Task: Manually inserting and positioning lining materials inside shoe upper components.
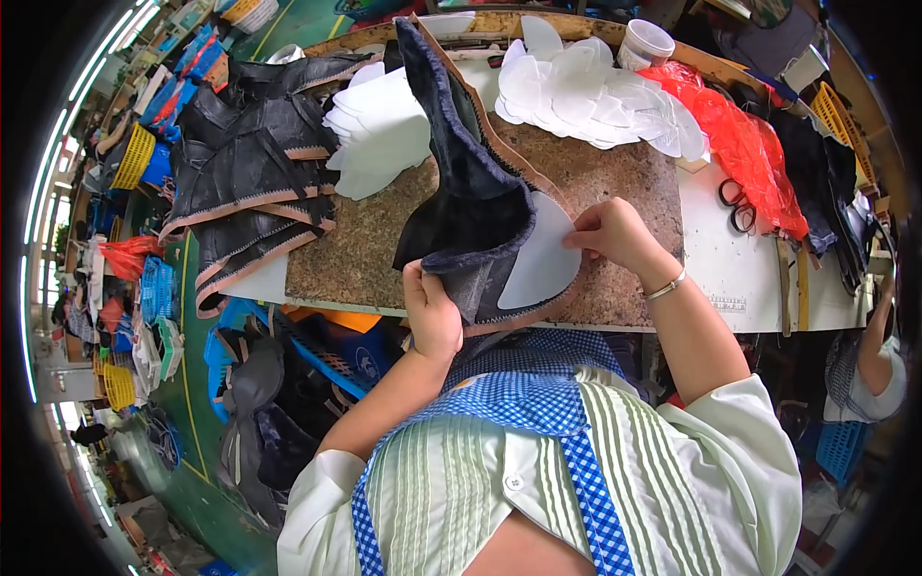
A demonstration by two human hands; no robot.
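A dark boot upper [461, 163] with plush navy lining and a zipper along its tan edge lies over the brown board in front of me. My left hand [432, 312] is closed on its near edge, fingers folded over the lining. A white, rounded stiffener piece [543, 254] lies against the upper's opened right part, bordered by the zipper teeth. My right hand [615, 235] pinches the stiffener's right edge between thumb and fingers. Part of the stiffener's left side is hidden behind the folded lining.
Black uppers [254, 144] are piled at left. White stiffener pieces lie in a left stack [379, 125] and a right pile [595, 96]. Beyond are a white tub [645, 43], red plastic bag [735, 134] and scissors [738, 205]. A blue basket [327, 360] stands below the table edge.
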